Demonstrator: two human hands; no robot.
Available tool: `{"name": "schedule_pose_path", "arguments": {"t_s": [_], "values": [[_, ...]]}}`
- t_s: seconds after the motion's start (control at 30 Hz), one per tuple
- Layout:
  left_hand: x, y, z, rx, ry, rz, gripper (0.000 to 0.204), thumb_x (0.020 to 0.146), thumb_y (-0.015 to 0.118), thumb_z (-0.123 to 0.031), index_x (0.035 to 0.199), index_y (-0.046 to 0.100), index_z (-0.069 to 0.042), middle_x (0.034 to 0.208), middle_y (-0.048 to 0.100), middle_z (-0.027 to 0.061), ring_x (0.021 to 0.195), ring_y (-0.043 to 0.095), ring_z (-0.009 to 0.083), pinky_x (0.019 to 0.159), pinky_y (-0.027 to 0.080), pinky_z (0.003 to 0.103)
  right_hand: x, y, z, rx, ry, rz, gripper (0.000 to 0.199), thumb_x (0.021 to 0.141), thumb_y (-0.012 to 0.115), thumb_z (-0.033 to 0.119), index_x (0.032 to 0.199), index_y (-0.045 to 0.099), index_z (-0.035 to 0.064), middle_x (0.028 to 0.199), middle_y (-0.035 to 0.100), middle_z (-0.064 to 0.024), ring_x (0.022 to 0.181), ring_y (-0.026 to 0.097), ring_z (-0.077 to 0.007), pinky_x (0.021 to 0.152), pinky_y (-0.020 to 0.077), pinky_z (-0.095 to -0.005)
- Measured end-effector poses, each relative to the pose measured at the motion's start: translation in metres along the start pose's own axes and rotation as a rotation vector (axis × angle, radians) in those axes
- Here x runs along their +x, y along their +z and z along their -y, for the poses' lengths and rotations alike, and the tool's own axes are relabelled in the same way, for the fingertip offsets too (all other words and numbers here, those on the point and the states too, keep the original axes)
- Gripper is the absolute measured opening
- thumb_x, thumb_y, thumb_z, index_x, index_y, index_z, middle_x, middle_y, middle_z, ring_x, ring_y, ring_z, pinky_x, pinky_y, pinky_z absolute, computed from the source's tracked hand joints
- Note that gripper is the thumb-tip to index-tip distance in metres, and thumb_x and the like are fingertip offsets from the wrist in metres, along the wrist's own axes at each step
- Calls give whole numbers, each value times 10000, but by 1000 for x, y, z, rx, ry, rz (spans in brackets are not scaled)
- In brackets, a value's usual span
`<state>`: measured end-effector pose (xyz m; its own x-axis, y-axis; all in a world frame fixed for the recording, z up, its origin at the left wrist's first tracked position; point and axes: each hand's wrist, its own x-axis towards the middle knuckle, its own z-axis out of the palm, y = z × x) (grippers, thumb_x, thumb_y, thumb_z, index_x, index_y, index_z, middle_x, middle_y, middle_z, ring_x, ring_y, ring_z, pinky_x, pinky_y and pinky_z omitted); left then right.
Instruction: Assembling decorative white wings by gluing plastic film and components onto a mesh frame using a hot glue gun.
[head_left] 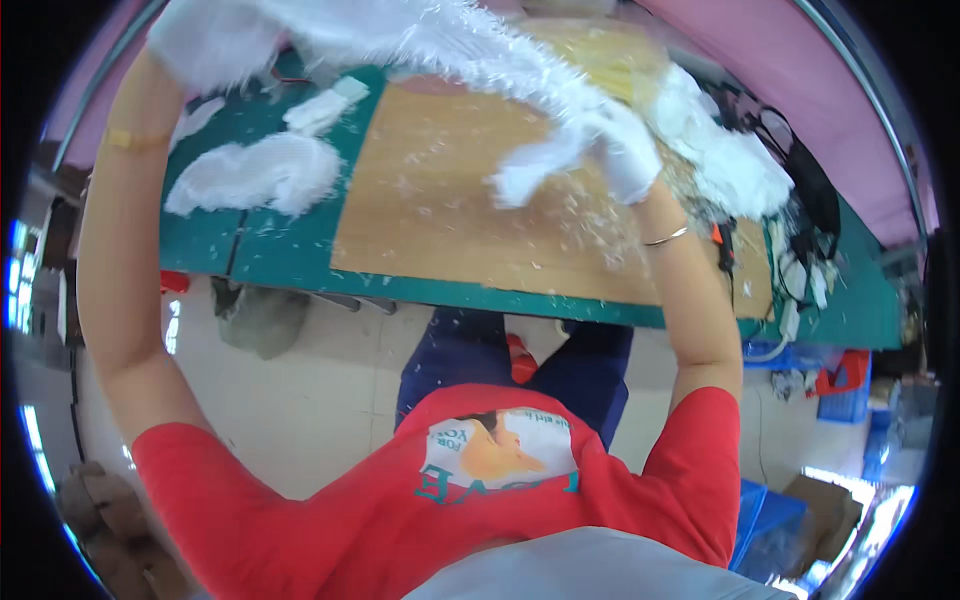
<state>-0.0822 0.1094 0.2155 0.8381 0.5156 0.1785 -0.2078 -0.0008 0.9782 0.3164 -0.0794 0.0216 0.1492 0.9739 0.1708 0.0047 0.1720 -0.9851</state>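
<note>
We see both gloved hands raised over the green table, stretching a long white fluffy feathery strip between them: left hand clenched on its far end at upper left, right hand gripping it above the light wooden board. Another white fluffy piece lies on the table, left of the board.

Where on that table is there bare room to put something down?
The wooden board is mostly bare between the fluffy white piece on the left and the right hand. The right end, with white scraps and cables, is crowded.
</note>
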Motion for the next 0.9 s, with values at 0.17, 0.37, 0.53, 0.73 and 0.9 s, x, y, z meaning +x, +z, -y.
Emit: {"name": "schedule_pose_path", "arguments": {"t_s": [0.17, 0.37, 0.53, 0.73, 0.9], "values": [[-6, -5, 108, -139, -333, -175, 314, 1061, 475, -272, 1233, 628, -58, 1073, 682, 12, 993, 635, 139, 831, 528, 309, -42, -75, 43, -376, -39, -111, 337, 974, 619, 186, 1235, 677, -19, 1069, 708, -18, 925, 635, -99, 819, 514, -269], [-3, -16, 236, 664, -537, -377, 407, 1025, 549, -366, 1246, 631, -34, 1048, 702, 50, 1006, 653, 197, 851, 534, 373, -20, -96, 20, -1311, 159, 254, 367, 1016, 560, 270, 1214, 668, -20, 1116, 720, -178, 972, 699, -294, 860, 552, -403], [-9, 20, 220, 1785, -212, -344, 399, 940, 654, -352, 1201, 669, -49, 1061, 713, 138, 1005, 673, 306, 857, 534, 408, -45, -78, 7, -1847, 478, 132, 476, 945, 627, 337, 1309, 592, 33, 1072, 718, -214, 1001, 693, -371, 847, 549, -443], [5, 97, 239, 1384, 500, 235, 315, 935, 620, -179, 1243, 646, -117, 1212, 669, 126, 1102, 627, 334, 917, 512, 429, -51, -9, -13, -1321, -337, 293, 457, 912, 602, 106, 1368, 594, 130, 1292, 644, -160, 1148, 625, -354, 995, 503, -433], [-31, 131, 247, 1280, 184, 305, 364, 926, 656, -265, 1259, 639, -118, 1254, 654, 126, 1116, 624, 310, 898, 513, 422, -81, 7, -14, -1270, -121, 599, 434, 910, 609, 74, 1340, 628, 127, 1298, 646, -148, 1165, 619, -342, 1017, 493, -424]]}}
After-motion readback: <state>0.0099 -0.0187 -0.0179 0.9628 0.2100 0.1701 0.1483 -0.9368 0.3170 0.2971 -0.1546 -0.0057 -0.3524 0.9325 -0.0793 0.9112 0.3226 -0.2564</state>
